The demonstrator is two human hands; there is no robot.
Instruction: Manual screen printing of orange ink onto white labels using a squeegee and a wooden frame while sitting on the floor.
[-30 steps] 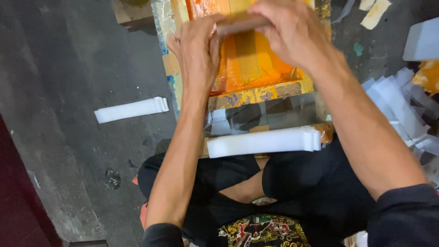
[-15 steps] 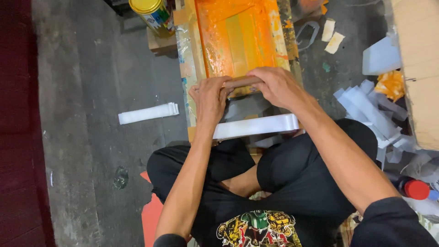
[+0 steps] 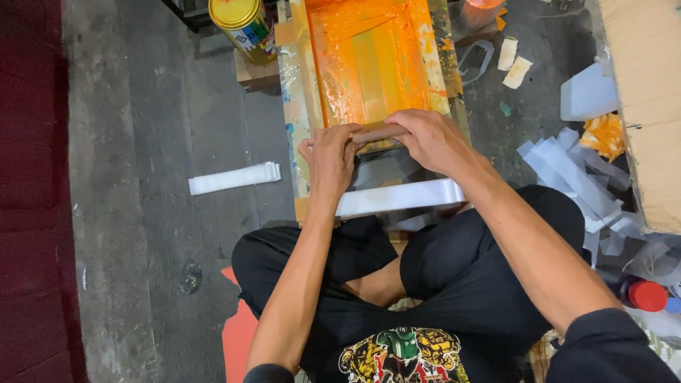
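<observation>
Both hands have drawn the squeegee (image 3: pixel 378 132) nearer the body since the earlier frames, and it now sits at the near edge of the orange-inked screen (image 3: pixel 369 64) instead of higher up it. Nearest, just under the wrists, a long white strip (image 3: pixel 401 197) lies crosswise, touching the frame's near end above the crossed legs. The left hand (image 3: pixel 330 159) is curled shut round the squeegee's left end, fingers folded over the top, and the right hand (image 3: pixel 425 138) is clamped on the right end the same way; the two hands nearly meet, with a short brown stretch of handle showing between them. Well left of the left hand, a folded white strip (image 3: pixel 234 177) rests alone on the grey floor (image 3: pixel 142 142). Right of the right arm lies a heap of white paper scraps (image 3: pixel 567 170) and, near the elbow, a bottle with a red cap (image 3: pixel 647 295). Beyond the scraps a large cardboard box (image 3: pixel 649 106) stands with an orange-stained rag (image 3: pixel 603 135) against it. Farthest, beyond the left hand, a yellow tin (image 3: pixel 245 27) with a coloured label stands on a wood block beside the screen's far corner.
</observation>
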